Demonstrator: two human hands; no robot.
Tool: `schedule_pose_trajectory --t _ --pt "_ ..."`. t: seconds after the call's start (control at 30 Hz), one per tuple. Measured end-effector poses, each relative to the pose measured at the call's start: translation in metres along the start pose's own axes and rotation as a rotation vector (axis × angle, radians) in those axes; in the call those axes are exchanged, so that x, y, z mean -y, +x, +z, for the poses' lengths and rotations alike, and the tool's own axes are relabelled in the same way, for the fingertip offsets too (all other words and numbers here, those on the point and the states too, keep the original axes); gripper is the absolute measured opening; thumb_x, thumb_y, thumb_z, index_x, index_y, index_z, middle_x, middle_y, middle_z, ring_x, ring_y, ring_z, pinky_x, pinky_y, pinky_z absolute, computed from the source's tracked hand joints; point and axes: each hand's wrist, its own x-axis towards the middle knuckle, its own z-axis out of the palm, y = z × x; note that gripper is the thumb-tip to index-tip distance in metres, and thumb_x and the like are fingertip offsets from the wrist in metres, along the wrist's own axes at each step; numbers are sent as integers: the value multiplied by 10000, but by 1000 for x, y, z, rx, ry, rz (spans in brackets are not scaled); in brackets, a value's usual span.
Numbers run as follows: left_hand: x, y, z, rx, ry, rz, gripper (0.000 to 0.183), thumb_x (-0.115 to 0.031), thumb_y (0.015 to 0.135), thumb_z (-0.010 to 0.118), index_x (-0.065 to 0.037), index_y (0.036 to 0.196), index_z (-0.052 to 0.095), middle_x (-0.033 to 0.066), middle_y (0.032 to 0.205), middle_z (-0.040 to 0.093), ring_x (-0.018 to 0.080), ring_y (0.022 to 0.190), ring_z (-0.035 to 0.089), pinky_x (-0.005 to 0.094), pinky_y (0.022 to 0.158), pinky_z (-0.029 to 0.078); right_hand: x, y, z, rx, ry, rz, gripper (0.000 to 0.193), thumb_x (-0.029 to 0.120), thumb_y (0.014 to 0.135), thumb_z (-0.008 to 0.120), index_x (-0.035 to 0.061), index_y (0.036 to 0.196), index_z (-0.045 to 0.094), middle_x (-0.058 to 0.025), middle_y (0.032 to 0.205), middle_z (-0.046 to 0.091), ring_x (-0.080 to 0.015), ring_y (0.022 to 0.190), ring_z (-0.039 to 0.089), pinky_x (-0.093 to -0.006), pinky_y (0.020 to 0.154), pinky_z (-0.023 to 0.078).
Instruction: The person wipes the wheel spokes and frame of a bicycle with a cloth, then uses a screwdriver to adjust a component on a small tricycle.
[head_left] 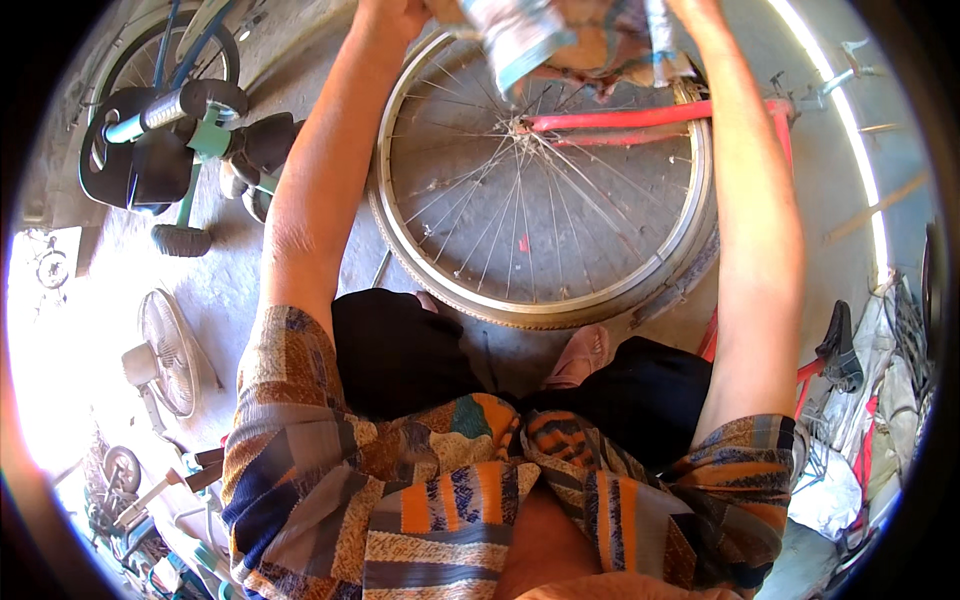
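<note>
A pale checked cloth [520, 35], blurred by motion and with brownish patches, stretches between my hands at the top edge. My left hand [398, 18] is closed at the cloth's left end, and my right hand [693, 10] is at its right end; the picture's edge cuts off most of the fingers. Below the cloth is a bicycle wheel [455, 276] with thin spokes and a dusty silver rim. Red frame tubes [625, 117] run from its hub to the right, passing behind my right forearm. The cloth hides the wheel's upper part.
At the left are a child's ride-on toy [150, 150] in black and pale green, and another bicycle wheel [225, 65]. A standing fan [168, 352] is lower down. Fabric and bags [875, 400] lie at the right, near a black pedal [840, 350].
</note>
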Motion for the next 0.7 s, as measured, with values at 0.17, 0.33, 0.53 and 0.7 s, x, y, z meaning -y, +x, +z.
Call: schedule_pose_trajectory --t 0.17,0.33,0.53,0.7 --pt "58 7 -71 -416 564 -137 231 -167 806 658 -16 962 581 114 934 549 271 774 583 458 643 519 -62 -83 11 575 -434 166 377 314 865 560 83 1159 610 -187 1099 642 -351 987 634 -441 861 517" --pt "73 11 -66 200 950 144 189 -156 823 631 16 900 646 57 872 614 217 743 597 362 672 489 -92 -141 2 557 -567 -1 228 265 843 532 102 880 687 -136 887 690 -336 870 652 -465 779 492" --pt "146 33 10 516 1745 278 353 -339 838 551 -118 1079 684 163 989 684 377 940 642 464 838 490 -82 -146 6 527 -586 118 296 357 854 571 92 839 701 -153 827 691 -308 831 668 -446 726 509" --pt "198 43 44 309 1658 732 327 -332 833 576 -167 1111 628 141 1139 608 334 1089 559 462 943 419 -80 -149 3 458 -560 70 258 322 837 605 87 803 706 -152 778 687 -304 774 675 -426 681 519"
